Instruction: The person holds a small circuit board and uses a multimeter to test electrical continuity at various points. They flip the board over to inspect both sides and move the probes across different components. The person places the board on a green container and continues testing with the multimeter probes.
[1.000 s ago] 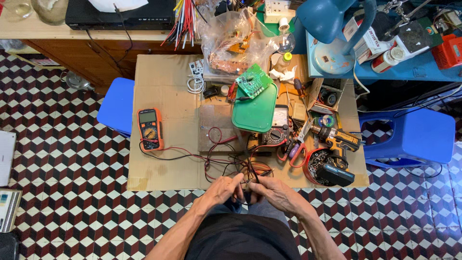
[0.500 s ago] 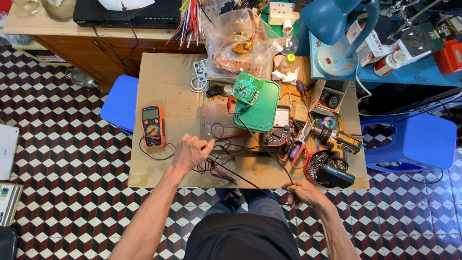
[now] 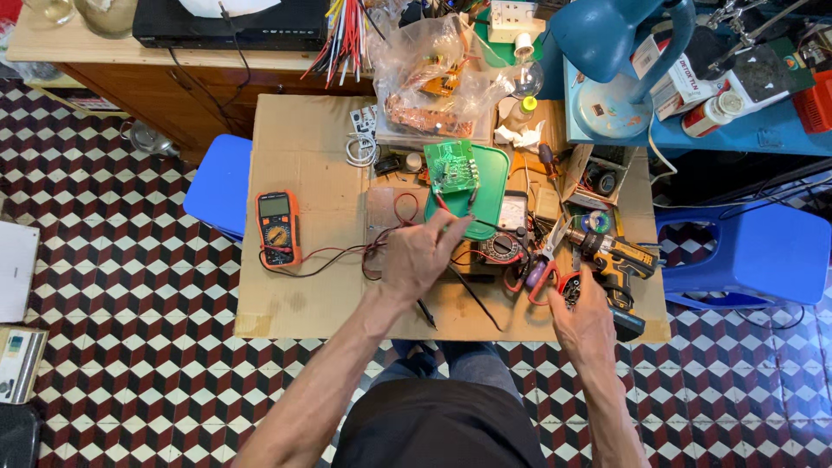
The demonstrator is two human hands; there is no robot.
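My left hand (image 3: pixel 420 256) reaches over the cardboard-topped table (image 3: pixel 299 165), its fingertips pinched at the front edge of a green tray (image 3: pixel 494 178). A thin red test lead (image 3: pixel 440 201) runs up from that pinch toward the green circuit board (image 3: pixel 452 166) lying on the tray. A black probe (image 3: pixel 425 312) and its wire lie loose under my wrist. My right hand (image 3: pixel 585 321) rests at the table's front right, its fingertips against the pliers with red and purple handles (image 3: pixel 536 276) and the yellow-black cordless drill (image 3: pixel 617 260). Its grip is hidden.
An orange multimeter (image 3: pixel 279 227) lies at the left with leads trailing right. An analog meter (image 3: pixel 501 247), a plastic bag of parts (image 3: pixel 425 82) and a small box (image 3: pixel 598 178) crowd the table. Blue stools (image 3: pixel 221 182) (image 3: pixel 754 251) flank it. A blue lamp (image 3: pixel 607 52) stands behind.
My hands were together at the front edge, then split. The left went out left and has now swung in to the green tray; the right moved up to the pliers and drill.
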